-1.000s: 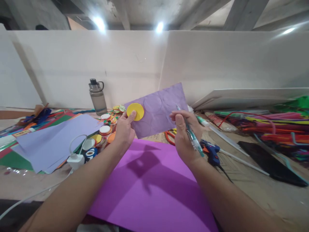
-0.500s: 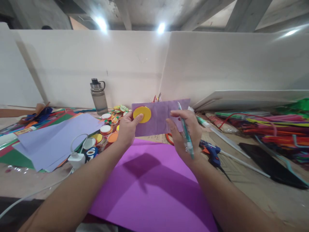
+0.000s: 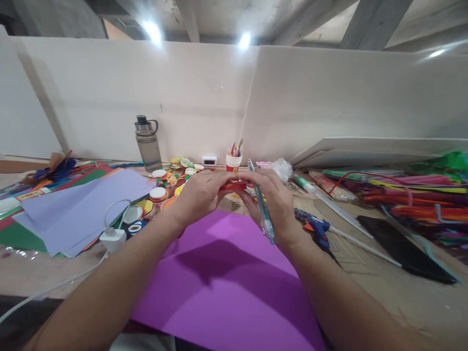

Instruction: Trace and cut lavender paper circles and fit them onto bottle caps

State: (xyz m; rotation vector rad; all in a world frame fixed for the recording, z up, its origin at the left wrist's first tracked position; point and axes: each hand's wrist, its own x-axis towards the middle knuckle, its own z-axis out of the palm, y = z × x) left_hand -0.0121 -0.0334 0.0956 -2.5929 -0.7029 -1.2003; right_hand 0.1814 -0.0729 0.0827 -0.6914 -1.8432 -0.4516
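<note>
Both my hands are raised together over a large purple sheet [image 3: 234, 287]. My left hand [image 3: 199, 195] is closed on a thin red round piece [image 3: 234, 186], seen edge-on between the hands. Touching its other side are the fingers of my right hand [image 3: 270, 200], which also grips a clear teal pen [image 3: 263, 209] slanting across the fingers. The small purple strip cannot be made out now; the hands may hide it.
Round lids [image 3: 158, 194] and lilac sheets [image 3: 95, 204] lie left, near a white charger [image 3: 113, 239] and a bottle [image 3: 148, 146]. A pen cup [image 3: 233, 161] stands behind. At right are a blue glue gun [image 3: 318, 231], a black object [image 3: 405, 248] and coloured pipe cleaners [image 3: 417, 195].
The hands have come closer together. The small purple strip and the yellow face of the disc no longer show; a red edge shows instead. The pen has shifted left with my right hand.
</note>
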